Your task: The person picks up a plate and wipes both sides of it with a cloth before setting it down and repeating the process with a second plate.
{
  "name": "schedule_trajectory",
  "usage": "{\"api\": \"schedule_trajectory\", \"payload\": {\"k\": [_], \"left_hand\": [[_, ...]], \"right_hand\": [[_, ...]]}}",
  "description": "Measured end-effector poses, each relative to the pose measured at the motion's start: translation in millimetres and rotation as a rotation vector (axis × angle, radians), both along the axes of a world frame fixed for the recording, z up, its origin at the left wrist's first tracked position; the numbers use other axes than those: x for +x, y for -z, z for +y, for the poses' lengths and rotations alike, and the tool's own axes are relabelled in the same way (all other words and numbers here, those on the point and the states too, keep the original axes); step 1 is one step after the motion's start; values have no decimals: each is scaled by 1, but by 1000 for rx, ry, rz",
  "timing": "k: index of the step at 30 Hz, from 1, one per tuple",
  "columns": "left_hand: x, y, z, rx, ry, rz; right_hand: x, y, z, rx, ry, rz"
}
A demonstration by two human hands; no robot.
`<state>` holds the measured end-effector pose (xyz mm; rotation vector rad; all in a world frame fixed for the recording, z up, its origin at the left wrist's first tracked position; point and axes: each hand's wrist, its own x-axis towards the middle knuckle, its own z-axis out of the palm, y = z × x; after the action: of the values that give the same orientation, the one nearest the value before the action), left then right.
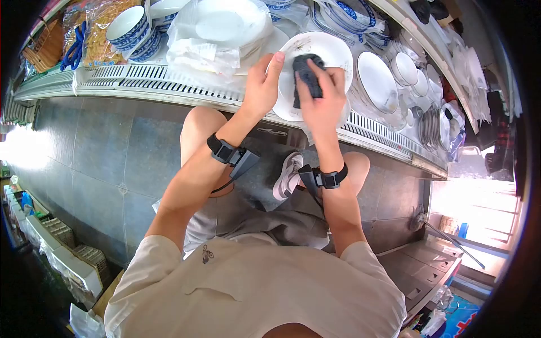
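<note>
A white plate (332, 48) with a faint floral print is tilted toward me over the shelf's front edge. My left hand (264, 84) grips its left rim, thumb on the face and fingers behind. My right hand (322, 96) presses a dark grey cloth (308, 70) against the plate's face, fingers bent over the cloth. Left of the plate lies a stack of white dishes in plastic wrap (225, 28). Just to the right stand stacked white oval plates (377, 81). The lower part of the held plate is partly covered by my right hand and the cloth.
Blue-patterned bowls (132, 31) and blue scissors (73, 50) sit at the shelf's left. Farther right are white bowls (404, 69) and a row of plates (434, 128). A slotted shelf edge (169, 76) runs in front of me. Crates (56, 231) line the left floor side.
</note>
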<state>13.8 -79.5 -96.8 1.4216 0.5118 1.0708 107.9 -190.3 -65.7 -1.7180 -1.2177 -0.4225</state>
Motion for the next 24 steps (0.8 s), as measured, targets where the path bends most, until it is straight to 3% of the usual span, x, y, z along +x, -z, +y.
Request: {"api": "schedule_trajectory", "payload": {"k": [5,9,12,15,17,24], "left_hand": [[-1,-6,-3,-167,0,-25],[1,-22,-10,-211,4,-176],[3,-21,-17,-92,58,-2],[9,-27,-28,-9,112,0],[16,-18,-30,-70,134,-50],[11,-5,-21,-219,85,-100]], "right_hand": [[-15,5,-17,-111,-173,32],[-1,-2,-40,-79,5,65],[17,-5,-48,26,161,32],[30,-13,-47,50,250,3],[29,-16,-39,95,223,2],[-18,-6,-26,-136,-56,-27]]}}
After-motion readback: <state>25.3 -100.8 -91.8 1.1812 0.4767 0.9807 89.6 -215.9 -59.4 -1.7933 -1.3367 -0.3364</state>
